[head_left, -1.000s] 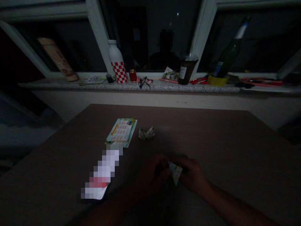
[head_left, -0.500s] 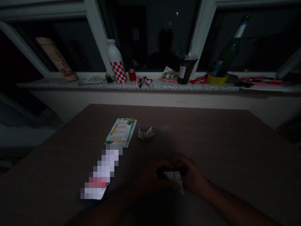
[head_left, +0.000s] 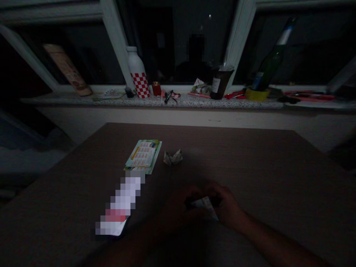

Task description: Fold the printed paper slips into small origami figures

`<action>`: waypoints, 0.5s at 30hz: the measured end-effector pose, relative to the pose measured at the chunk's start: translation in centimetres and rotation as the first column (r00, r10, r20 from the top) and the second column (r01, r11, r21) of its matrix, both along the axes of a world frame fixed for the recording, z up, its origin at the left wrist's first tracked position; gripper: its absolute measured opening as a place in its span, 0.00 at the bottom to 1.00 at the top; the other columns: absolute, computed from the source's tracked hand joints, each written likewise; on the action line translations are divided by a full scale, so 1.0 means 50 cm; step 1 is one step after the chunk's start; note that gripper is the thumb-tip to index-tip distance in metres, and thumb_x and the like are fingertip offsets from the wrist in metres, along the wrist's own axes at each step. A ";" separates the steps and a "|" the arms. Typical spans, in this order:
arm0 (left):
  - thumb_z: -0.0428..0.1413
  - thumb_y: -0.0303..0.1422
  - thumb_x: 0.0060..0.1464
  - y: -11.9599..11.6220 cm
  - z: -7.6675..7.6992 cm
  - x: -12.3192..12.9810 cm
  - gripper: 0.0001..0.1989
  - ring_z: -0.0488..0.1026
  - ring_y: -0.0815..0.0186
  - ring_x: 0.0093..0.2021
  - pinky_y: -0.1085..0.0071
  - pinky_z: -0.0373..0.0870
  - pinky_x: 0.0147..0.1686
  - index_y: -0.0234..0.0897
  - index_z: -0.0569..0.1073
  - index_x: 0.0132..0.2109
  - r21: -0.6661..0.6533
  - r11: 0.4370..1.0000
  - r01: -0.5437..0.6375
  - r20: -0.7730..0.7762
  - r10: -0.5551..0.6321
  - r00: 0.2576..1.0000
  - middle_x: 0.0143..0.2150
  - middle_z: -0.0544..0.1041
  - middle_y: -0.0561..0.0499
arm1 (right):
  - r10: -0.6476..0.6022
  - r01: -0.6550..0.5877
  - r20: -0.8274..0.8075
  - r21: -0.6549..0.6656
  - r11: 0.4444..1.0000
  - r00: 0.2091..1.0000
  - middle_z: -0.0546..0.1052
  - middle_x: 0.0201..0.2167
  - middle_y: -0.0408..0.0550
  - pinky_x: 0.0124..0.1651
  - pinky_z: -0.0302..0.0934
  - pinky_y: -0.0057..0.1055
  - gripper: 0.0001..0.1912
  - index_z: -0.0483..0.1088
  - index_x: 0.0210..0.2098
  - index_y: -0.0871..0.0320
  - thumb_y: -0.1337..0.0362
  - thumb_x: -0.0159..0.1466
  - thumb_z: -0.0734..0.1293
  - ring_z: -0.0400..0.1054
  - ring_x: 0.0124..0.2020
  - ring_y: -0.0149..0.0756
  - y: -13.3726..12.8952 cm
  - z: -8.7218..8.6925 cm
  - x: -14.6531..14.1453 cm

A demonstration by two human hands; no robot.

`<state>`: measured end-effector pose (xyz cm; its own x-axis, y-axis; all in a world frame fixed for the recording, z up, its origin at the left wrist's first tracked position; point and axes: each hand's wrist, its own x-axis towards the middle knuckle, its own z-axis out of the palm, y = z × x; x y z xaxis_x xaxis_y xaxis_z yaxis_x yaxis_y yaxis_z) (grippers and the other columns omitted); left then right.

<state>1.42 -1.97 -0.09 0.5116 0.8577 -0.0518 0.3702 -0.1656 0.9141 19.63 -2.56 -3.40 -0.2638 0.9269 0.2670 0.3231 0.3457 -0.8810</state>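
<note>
Near the front of the dark wooden table [head_left: 250,178], my left hand [head_left: 185,207] and my right hand [head_left: 226,205] hold a small folded sheet of paper [head_left: 206,206] between them. Printed marks show on its pale surface, and its lower end narrows to a slanted edge. The fingers of both hands are closed on it, though dim light hides most of the fingertips. Beyond my hands stands a folded paper figure [head_left: 172,157] with two pointed ends. Left of it lies a stack of printed sheets [head_left: 143,154].
A phone [head_left: 119,226] with a blurred-out bright screen lies left of my hands. Along the granite windowsill [head_left: 194,102] stand a checkered bottle [head_left: 139,76], a tan flask [head_left: 68,70], a red jar [head_left: 156,89], a dark cup [head_left: 219,83], yellow tape [head_left: 256,94] and a green bottle [head_left: 271,59].
The folded paper has tilted in my hands, and its lower tip has risen a little. Both hands keep nearly the same place. Everything else is still.
</note>
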 end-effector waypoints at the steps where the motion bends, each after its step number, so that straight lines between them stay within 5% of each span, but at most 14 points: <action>1: 0.61 0.38 0.49 0.001 0.001 -0.002 0.17 0.73 0.64 0.39 0.73 0.67 0.37 0.38 0.74 0.46 0.019 0.999 0.040 0.017 -0.040 0.999 0.40 0.77 0.51 | 0.003 -0.003 -0.005 -0.009 1.000 1.000 0.66 0.22 0.39 0.24 0.53 0.24 0.13 0.63 0.28 0.57 0.66 0.47 0.72 0.60 0.23 0.30 0.000 -0.001 0.001; 6: 0.54 0.39 0.57 -0.001 0.010 -0.007 0.20 0.74 0.62 0.45 0.70 0.66 0.44 0.44 0.68 0.56 0.153 0.948 0.278 -0.084 -0.267 0.960 0.49 0.77 0.50 | 0.071 -0.072 -0.012 -0.046 0.996 0.997 0.68 0.23 0.41 0.25 0.54 0.25 0.13 0.64 0.32 0.57 0.68 0.48 0.69 0.62 0.24 0.31 0.002 0.005 -0.001; 10: 0.52 0.39 0.59 -0.005 0.022 -0.008 0.22 0.73 0.60 0.49 0.68 0.64 0.48 0.44 0.64 0.59 0.220 0.923 0.314 -0.162 -0.283 0.945 0.55 0.73 0.49 | 0.048 -0.049 -0.016 -0.024 0.999 0.999 0.67 0.23 0.40 0.24 0.53 0.24 0.11 0.63 0.30 0.57 0.71 0.48 0.67 0.60 0.23 0.30 0.003 0.008 -0.003; 15: 0.51 0.41 0.59 -0.006 0.024 -0.008 0.17 0.75 0.63 0.41 0.72 0.65 0.40 0.40 0.70 0.52 0.224 0.937 0.269 -0.195 -0.227 0.954 0.45 0.78 0.49 | 0.030 -0.030 -0.010 -0.053 0.998 1.000 0.67 0.23 0.41 0.26 0.54 0.25 0.09 0.64 0.29 0.58 0.71 0.49 0.68 0.61 0.25 0.30 0.003 0.005 -0.002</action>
<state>1.01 -2.27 1.10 0.7119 0.7010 0.0432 0.4289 -0.4827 0.7636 19.51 -2.39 -3.14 -0.2897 0.9315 0.2199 0.3051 0.3077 -0.9012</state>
